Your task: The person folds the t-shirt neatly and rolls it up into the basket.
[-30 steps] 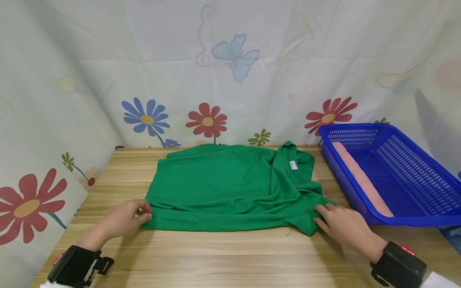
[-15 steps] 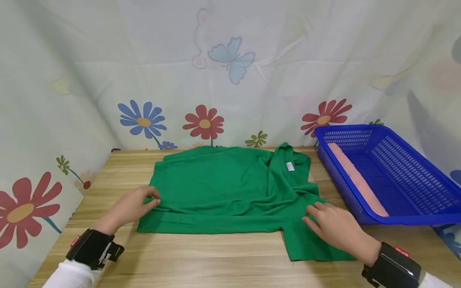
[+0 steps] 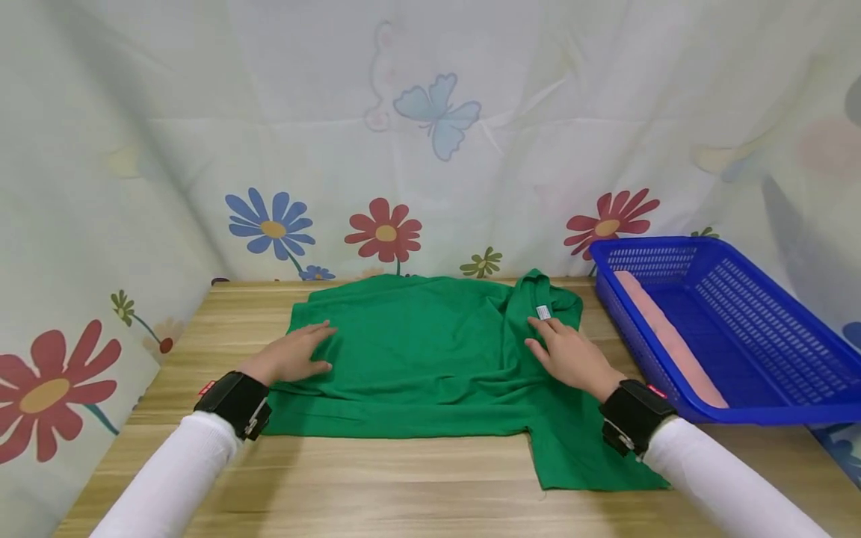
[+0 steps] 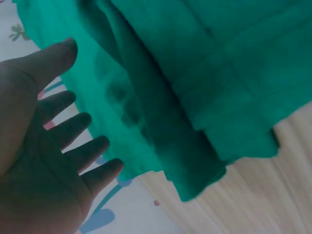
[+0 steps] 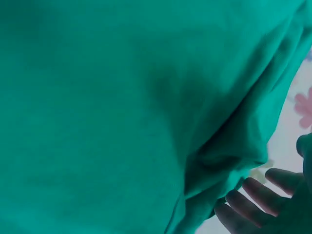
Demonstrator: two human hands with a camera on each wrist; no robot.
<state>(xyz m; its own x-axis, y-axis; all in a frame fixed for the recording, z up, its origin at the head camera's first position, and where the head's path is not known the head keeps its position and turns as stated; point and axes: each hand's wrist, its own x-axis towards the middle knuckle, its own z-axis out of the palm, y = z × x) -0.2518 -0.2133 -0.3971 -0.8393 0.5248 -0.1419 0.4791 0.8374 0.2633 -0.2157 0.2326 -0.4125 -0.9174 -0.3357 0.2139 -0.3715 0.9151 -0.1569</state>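
Observation:
A green T-shirt (image 3: 417, 344) lies partly folded on the wooden table, its collar with a white tag (image 3: 543, 312) toward the right. Its near side is turned over in a strip, and one sleeve (image 3: 585, 456) spreads flat toward the table's front. Over the hem end on the left is my left hand (image 3: 296, 355), fingers extended and holding nothing. My right hand (image 3: 572, 359) hovers over the shirt just below the collar, also without a grip. The left wrist view shows spread fingers (image 4: 92, 151) above the cloth; fingers (image 5: 253, 202) appear low in the right wrist view beside bunched fabric.
A blue plastic basket (image 3: 747, 415) stands at the right, with a folded pink cloth (image 3: 673, 340) along its left wall. Wood table (image 3: 403, 486) shows in front of the shirt. A flowered curtain (image 3: 303, 90) hangs behind and at the sides.
Both hands have let go of the shirt's near edge and moved farther back over it, toward each other. The sleeve, earlier bunched at the right hand, now lies spread forward.

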